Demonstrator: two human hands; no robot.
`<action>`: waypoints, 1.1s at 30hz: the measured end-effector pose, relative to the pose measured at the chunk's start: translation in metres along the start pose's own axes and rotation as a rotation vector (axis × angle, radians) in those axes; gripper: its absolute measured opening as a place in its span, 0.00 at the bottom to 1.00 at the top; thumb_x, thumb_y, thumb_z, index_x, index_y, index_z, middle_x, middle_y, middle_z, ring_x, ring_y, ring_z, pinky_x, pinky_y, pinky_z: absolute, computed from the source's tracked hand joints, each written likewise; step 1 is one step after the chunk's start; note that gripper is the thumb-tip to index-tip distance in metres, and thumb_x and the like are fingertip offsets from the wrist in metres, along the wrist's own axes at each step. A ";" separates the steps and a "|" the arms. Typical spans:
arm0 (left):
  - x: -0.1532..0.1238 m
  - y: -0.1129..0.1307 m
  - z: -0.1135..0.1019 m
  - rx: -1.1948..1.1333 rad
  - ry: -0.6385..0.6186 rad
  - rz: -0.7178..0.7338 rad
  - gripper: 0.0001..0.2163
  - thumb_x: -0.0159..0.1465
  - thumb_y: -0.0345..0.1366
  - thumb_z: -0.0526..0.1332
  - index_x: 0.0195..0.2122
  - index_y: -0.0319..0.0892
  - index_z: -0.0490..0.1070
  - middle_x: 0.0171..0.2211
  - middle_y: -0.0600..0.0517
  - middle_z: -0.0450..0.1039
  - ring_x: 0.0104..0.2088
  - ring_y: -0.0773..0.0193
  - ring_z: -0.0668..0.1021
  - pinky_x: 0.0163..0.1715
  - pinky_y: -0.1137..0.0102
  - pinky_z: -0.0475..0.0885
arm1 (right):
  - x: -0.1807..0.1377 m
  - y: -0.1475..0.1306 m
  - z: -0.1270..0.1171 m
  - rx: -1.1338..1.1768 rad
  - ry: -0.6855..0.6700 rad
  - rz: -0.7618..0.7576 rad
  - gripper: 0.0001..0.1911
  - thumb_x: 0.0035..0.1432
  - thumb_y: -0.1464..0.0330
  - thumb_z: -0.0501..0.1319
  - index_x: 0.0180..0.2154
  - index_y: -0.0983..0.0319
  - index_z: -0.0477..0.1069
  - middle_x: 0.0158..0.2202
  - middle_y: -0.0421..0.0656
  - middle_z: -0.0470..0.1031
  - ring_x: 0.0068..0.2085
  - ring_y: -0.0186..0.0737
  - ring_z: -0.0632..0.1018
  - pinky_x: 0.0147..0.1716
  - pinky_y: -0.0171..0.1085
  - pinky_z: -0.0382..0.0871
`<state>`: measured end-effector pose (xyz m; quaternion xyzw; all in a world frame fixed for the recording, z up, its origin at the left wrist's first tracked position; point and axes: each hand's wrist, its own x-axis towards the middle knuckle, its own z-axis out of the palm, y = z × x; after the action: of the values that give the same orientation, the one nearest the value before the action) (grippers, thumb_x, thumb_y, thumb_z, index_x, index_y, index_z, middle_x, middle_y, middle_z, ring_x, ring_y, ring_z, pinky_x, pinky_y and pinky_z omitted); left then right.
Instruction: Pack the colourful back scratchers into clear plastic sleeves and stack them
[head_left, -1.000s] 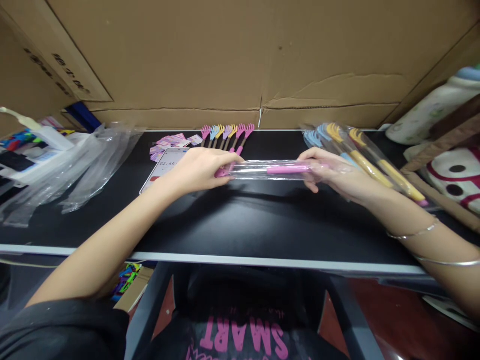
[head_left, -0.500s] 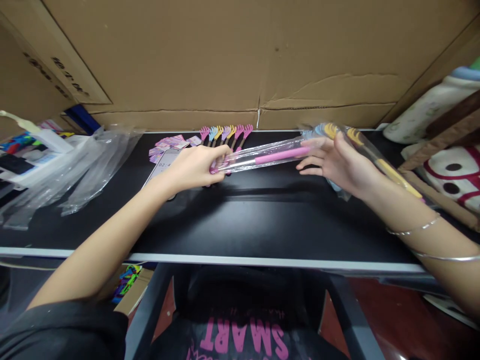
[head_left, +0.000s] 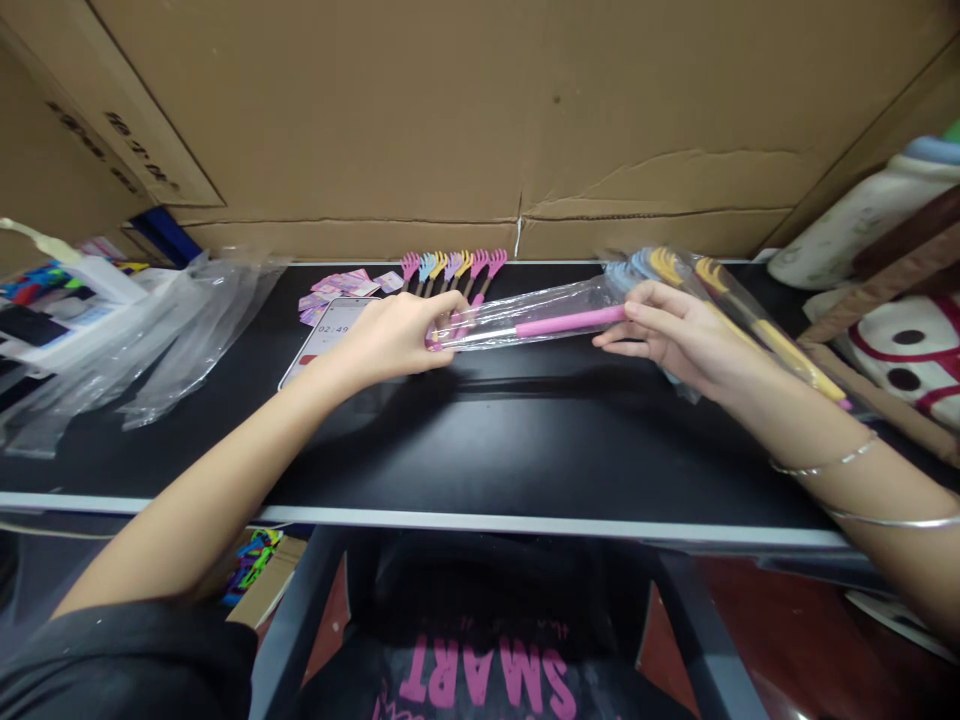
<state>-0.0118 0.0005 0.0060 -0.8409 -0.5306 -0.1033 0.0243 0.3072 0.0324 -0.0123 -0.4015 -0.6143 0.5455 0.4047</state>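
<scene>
A back scratcher [head_left: 566, 322] with a pink handle lies inside a clear plastic sleeve [head_left: 487, 318], held in the air above the black table. My left hand [head_left: 405, 335] is closed around the claw end of it, which is mostly hidden by my fingers. At the other end, my right hand [head_left: 667, 330] pinches the tip of the pink handle through or at the sleeve's end. Behind my left hand stands a row of several unwrapped back scratchers [head_left: 454, 265] in pink, blue, yellow and purple. Bagged back scratchers [head_left: 776, 335] lie beyond my right hand.
Empty clear sleeves [head_left: 187, 330] are spread on the left beside a white holder [head_left: 82, 315]. Purple-pink cards [head_left: 337, 290] and a phone [head_left: 319, 340] lie behind my left forearm. A cardboard wall [head_left: 480, 120] closes off the back. Patterned bags [head_left: 907, 345] stand at the right.
My right hand has gone from loosely spread fingers to a pinch on the handle's end. The wrapped back scratcher has shifted slightly right; my left hand keeps its hold.
</scene>
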 end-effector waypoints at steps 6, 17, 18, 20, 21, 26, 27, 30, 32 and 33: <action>0.000 -0.003 0.004 -0.118 -0.035 0.017 0.17 0.59 0.43 0.61 0.49 0.47 0.70 0.29 0.54 0.76 0.27 0.62 0.74 0.28 0.73 0.59 | 0.000 -0.001 0.000 0.047 0.023 0.027 0.21 0.50 0.57 0.72 0.30 0.57 0.60 0.31 0.38 0.77 0.41 0.44 0.83 0.43 0.43 0.78; -0.001 0.003 0.003 -0.395 -0.148 0.066 0.23 0.63 0.55 0.58 0.51 0.44 0.69 0.29 0.54 0.72 0.28 0.64 0.73 0.29 0.71 0.63 | 0.000 -0.003 0.002 0.172 0.067 -0.005 0.22 0.46 0.59 0.75 0.27 0.58 0.62 0.36 0.36 0.78 0.41 0.36 0.82 0.42 0.32 0.77; -0.001 0.003 0.003 -0.412 -0.158 0.076 0.22 0.64 0.54 0.56 0.51 0.43 0.69 0.28 0.54 0.73 0.27 0.64 0.73 0.29 0.71 0.63 | 0.001 -0.002 0.001 0.163 0.066 -0.012 0.22 0.46 0.59 0.75 0.27 0.57 0.62 0.36 0.36 0.78 0.41 0.37 0.82 0.42 0.33 0.77; 0.000 0.003 0.003 -0.454 -0.169 0.090 0.21 0.65 0.53 0.55 0.50 0.42 0.69 0.27 0.55 0.73 0.27 0.64 0.73 0.30 0.71 0.64 | 0.002 -0.001 -0.001 0.141 0.060 -0.026 0.21 0.46 0.57 0.74 0.28 0.57 0.62 0.35 0.36 0.78 0.42 0.39 0.82 0.42 0.35 0.78; 0.000 0.003 0.003 -0.473 -0.171 0.093 0.21 0.66 0.52 0.54 0.50 0.42 0.69 0.27 0.55 0.74 0.28 0.64 0.74 0.31 0.71 0.65 | 0.002 -0.001 -0.002 0.126 0.055 -0.030 0.20 0.47 0.57 0.73 0.29 0.56 0.63 0.35 0.36 0.78 0.43 0.40 0.82 0.43 0.37 0.78; 0.001 0.003 0.002 -0.492 -0.081 0.091 0.18 0.65 0.50 0.56 0.45 0.43 0.73 0.27 0.55 0.75 0.28 0.65 0.75 0.31 0.72 0.66 | 0.001 -0.002 -0.002 0.092 0.048 -0.080 0.18 0.50 0.54 0.71 0.35 0.55 0.69 0.36 0.36 0.79 0.42 0.40 0.82 0.43 0.38 0.78; 0.003 0.003 0.002 -0.492 -0.044 0.099 0.16 0.64 0.49 0.57 0.43 0.43 0.74 0.26 0.56 0.75 0.27 0.66 0.75 0.31 0.73 0.65 | 0.001 -0.004 -0.002 0.106 0.051 -0.090 0.18 0.49 0.54 0.72 0.36 0.56 0.69 0.35 0.36 0.78 0.41 0.39 0.82 0.42 0.37 0.78; 0.010 0.005 -0.001 -0.463 0.052 0.122 0.12 0.63 0.44 0.60 0.40 0.43 0.75 0.25 0.58 0.75 0.23 0.70 0.74 0.29 0.75 0.64 | -0.001 -0.011 -0.002 0.176 0.071 -0.105 0.21 0.44 0.56 0.75 0.34 0.57 0.70 0.31 0.34 0.78 0.37 0.34 0.82 0.41 0.33 0.77; 0.017 0.008 -0.004 -0.401 0.136 0.135 0.10 0.62 0.43 0.61 0.40 0.43 0.75 0.24 0.58 0.75 0.23 0.71 0.74 0.29 0.76 0.64 | -0.003 -0.017 -0.003 0.214 0.108 -0.129 0.21 0.41 0.57 0.77 0.32 0.58 0.70 0.31 0.33 0.78 0.34 0.32 0.82 0.39 0.32 0.78; 0.021 0.010 -0.006 -0.361 0.195 0.140 0.10 0.62 0.42 0.61 0.39 0.43 0.75 0.25 0.58 0.76 0.24 0.70 0.75 0.29 0.76 0.64 | -0.004 -0.021 -0.003 0.224 0.134 -0.155 0.21 0.40 0.58 0.77 0.31 0.58 0.70 0.31 0.33 0.78 0.34 0.31 0.82 0.39 0.32 0.78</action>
<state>0.0050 0.0139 0.0165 -0.8525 -0.4388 -0.2756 -0.0683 0.3102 0.0279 0.0082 -0.3407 -0.5503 0.5498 0.5280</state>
